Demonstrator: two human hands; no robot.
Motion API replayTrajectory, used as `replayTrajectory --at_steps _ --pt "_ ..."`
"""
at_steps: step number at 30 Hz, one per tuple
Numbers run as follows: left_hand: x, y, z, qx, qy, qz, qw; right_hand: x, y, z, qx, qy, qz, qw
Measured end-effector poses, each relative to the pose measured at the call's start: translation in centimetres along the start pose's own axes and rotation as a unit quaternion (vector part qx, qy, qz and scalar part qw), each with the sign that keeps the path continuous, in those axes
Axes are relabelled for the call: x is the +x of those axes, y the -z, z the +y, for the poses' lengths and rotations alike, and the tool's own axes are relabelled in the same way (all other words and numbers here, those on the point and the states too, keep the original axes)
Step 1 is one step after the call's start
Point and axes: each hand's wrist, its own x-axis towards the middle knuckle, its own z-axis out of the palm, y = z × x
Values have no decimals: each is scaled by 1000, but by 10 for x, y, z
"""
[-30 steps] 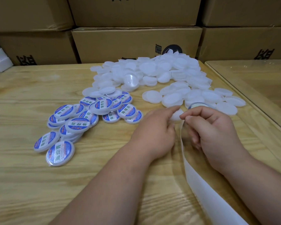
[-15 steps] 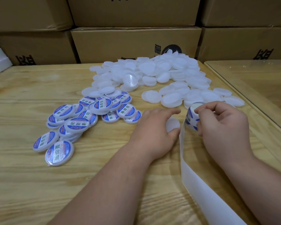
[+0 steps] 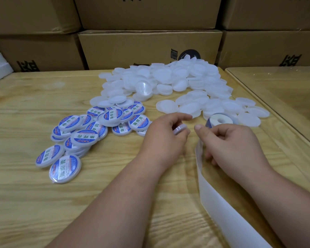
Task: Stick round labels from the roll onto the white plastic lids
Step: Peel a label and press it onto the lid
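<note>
Since half a second back the left hand (image 3: 166, 135) has come up off the light wooden counter (image 3: 34, 203) and now pinches one white round plastic lid (image 3: 179, 130) on edge between thumb and fingers, where before it lay flat over that lid. Right hand (image 3: 229, 140) has slid off the small roll of round labels (image 3: 219, 120), so the roll's top and core show just behind the knuckles. Its fingers are curled with the thumb pointing at the lid, and the white backing strip (image 3: 220, 199) runs from under them toward the near right edge, but whether it actually grips the strip or a label, can't tell

Room wise: near-left half of the counter is bare wood, the strip takes the near right, brown cardboard boxes (image 3: 147, 49) wall off the far edge, and a seam on the right meets a glass-topped table (image 3: 283, 90)

Counts: one roll, one lid in hand, roughly twenty blue-and-white labelled lids (image 3: 89, 129) piled left of the hands, and a heap of plain white lids (image 3: 177, 83) behind, too overlapped to count
</note>
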Motion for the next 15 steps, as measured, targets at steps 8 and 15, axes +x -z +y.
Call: replayTrajectory --at_steps 8,15 --pt "-1 1 2 3 -21 -35 999 -2 0 -2 -9 16 -40 999" --pt "1 -1 0 -90 -1 -9 996 -6 -3 -3 22 76 -68 995"
